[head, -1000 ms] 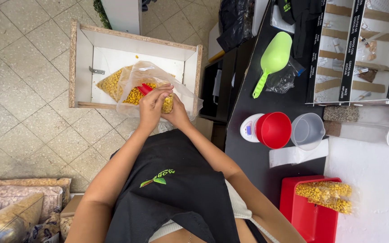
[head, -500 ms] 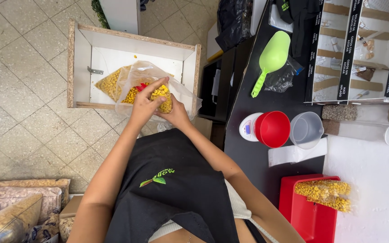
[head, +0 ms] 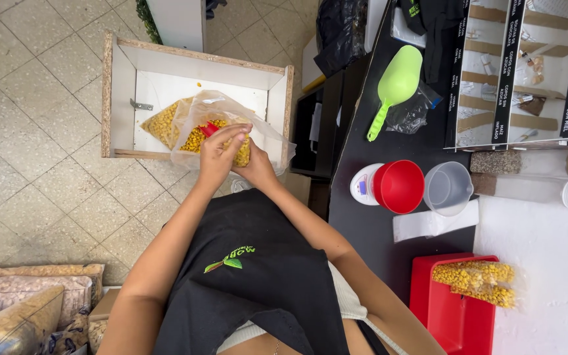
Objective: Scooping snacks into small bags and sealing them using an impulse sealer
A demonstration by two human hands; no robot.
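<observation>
A: What's at far left?

B: Stacked bags (head: 27, 302) of grain on the floor, well left of the drawer (head: 195, 98), bottom corner of view.

A: And the drawer?

B: Open wooden drawer, white inside, over the tiled floor (head: 41, 151). Loose yellow kernels lie in its left part. A clear plastic bag (head: 221, 128) of yellow kernels sits at the drawer's front edge, partly over it.

A: Hands?

B: Both at the bag, in front of the drawer. Left hand (head: 221, 154) is on top, fingers curled and closed onto the bag. There's a small red thing (head: 209, 129) just above its fingers; can't tell what it is. Right hand (head: 256, 169) is right beside the left, touching it, mostly hidden under it. It looks closed on the bag's lower edge, but I can't see its fingers clearly.

A: Right of the drawer?

B: Dark tabletop (head: 369, 230). On it, a green scoop (head: 394, 85), further from the drawer a small white scale (head: 363, 185) touching a red funnel (head: 399, 186), then a clear cup (head: 448, 187). Below those, a red tray (head: 445, 309) with a sealed bag of kernels (head: 474, 279) lying on its right edge. Farthest from the drawer, open display boxes (head: 520, 72) at top.
</observation>
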